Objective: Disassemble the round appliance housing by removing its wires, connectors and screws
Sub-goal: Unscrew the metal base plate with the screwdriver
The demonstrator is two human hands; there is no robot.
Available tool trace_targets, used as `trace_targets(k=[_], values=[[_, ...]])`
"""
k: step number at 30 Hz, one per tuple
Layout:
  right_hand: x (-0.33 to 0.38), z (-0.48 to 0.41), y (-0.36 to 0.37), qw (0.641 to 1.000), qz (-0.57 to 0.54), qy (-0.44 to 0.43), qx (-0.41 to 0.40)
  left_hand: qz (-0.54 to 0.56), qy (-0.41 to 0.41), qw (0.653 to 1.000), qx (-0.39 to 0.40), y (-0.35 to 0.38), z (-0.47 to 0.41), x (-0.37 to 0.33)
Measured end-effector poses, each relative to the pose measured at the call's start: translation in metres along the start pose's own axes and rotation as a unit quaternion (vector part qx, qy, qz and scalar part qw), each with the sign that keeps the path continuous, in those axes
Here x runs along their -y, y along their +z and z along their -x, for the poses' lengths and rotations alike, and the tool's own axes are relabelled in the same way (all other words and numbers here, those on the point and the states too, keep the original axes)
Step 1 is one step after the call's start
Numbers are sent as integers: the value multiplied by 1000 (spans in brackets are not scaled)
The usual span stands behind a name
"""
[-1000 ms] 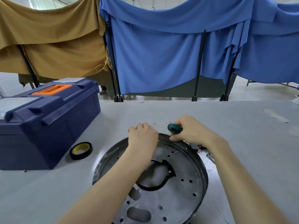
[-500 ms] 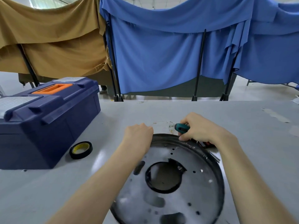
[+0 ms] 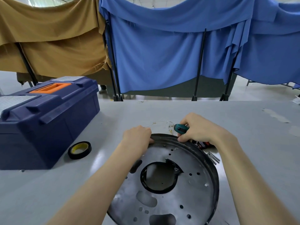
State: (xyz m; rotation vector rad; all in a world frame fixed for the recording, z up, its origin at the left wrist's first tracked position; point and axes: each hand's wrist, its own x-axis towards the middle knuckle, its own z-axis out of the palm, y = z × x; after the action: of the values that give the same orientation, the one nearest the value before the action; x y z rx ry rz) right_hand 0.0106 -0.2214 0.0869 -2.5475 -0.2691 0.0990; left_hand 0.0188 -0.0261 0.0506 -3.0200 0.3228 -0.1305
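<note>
The round metal housing (image 3: 191, 189) is a shallow dark-rimmed pan with a large central hole and several small holes, lying on the grey table in front of me. My left hand (image 3: 138, 137) grips its far rim. My right hand (image 3: 198, 129) holds a green-handled screwdriver (image 3: 180, 128) and touches the same rim further right. A thin loose wire (image 3: 159, 122) and small connectors lie just beyond the rim. A few screws (image 3: 213, 157) lie to the right of the housing. Red and black parts (image 3: 202, 144) show under my right wrist.
A dark blue toolbox (image 3: 47, 120) with an orange handle stands at the left. A roll of black tape (image 3: 79, 150) lies between it and the housing. Blue and tan cloths hang on black stands behind the table.
The housing has swung from tilted up toward me to lying flatter and further right. Both hands stayed on its far rim, and the right hand moved right with the screwdriver.
</note>
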Motion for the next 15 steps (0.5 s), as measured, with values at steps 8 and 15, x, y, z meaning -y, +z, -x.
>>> trace_targets(k=[8, 15], values=[[2, 1, 1, 1000, 7, 13, 9, 44, -14, 998, 34, -3, 1, 6], [-1, -2, 3, 1000, 4, 4, 9, 10, -61, 997, 52, -8, 10, 11]])
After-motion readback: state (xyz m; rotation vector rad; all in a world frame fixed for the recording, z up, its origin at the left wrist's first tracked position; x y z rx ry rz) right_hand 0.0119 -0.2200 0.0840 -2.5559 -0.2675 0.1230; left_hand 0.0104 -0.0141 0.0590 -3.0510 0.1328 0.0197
